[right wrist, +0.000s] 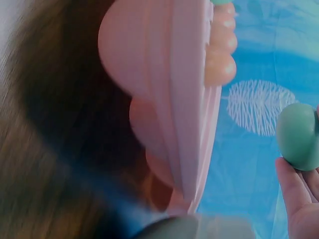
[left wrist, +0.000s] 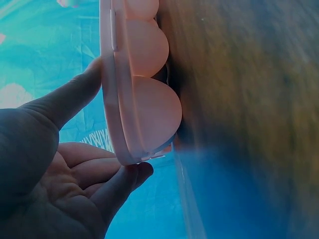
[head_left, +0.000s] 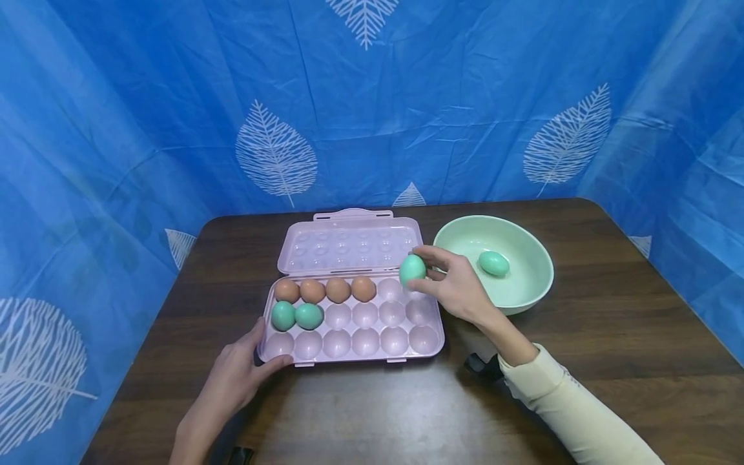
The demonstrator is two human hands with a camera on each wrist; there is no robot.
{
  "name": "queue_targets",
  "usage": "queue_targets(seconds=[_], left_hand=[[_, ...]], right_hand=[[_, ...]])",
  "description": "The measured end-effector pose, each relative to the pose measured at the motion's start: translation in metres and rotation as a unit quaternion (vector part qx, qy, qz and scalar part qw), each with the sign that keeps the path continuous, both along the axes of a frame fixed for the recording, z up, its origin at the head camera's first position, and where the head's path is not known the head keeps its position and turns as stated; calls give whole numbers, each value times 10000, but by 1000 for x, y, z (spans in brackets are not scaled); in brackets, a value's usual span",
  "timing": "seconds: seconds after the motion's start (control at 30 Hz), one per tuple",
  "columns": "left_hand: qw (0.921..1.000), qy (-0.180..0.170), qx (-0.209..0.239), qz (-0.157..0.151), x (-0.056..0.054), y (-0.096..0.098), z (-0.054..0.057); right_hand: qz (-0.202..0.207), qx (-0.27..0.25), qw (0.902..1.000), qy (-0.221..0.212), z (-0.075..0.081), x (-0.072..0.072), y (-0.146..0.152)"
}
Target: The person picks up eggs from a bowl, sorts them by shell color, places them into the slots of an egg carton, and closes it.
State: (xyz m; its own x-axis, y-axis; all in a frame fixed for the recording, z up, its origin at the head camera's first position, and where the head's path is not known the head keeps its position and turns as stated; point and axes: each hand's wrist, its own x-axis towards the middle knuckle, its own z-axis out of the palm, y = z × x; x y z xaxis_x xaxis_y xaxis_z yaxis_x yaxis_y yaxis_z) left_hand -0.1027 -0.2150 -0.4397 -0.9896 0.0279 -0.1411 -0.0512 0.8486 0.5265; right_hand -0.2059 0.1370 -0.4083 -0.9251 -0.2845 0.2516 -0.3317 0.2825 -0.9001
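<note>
A pink egg carton (head_left: 351, 357) lies with its lid folded back. Several brown eggs (head_left: 338, 290) fill the left part of its back row, and two green eggs (head_left: 309, 316) sit at the left of the middle row. My left hand (head_left: 235, 371) grips the carton's front left corner, thumb by the rim; the left wrist view shows fingertips (left wrist: 143, 172) against the corner. My right hand (head_left: 459, 284) pinches a green egg (head_left: 412, 270) above the right end of the back row. In the right wrist view that egg (right wrist: 296, 135) is apart from the carton.
Right of the carton stands a pale green bowl (head_left: 531, 278) holding one green egg (head_left: 494, 263). The open lid (head_left: 351, 245) lies behind the carton. A dark wooden table (head_left: 360, 413) carries everything, and a blue leaf-patterned curtain (head_left: 372, 129) hangs behind it.
</note>
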Motion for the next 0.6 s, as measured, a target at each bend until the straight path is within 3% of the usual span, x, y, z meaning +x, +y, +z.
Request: queue_targets(seconds=[0.23, 0.6], left_hand=[[10000, -37, -5, -8, 0, 1, 1], [10000, -41, -49, -32, 0, 1, 1]], right_hand=[[535, -322, 9980, -64, -5, 3, -26], [656, -110, 9978, 78, -21, 15, -75]])
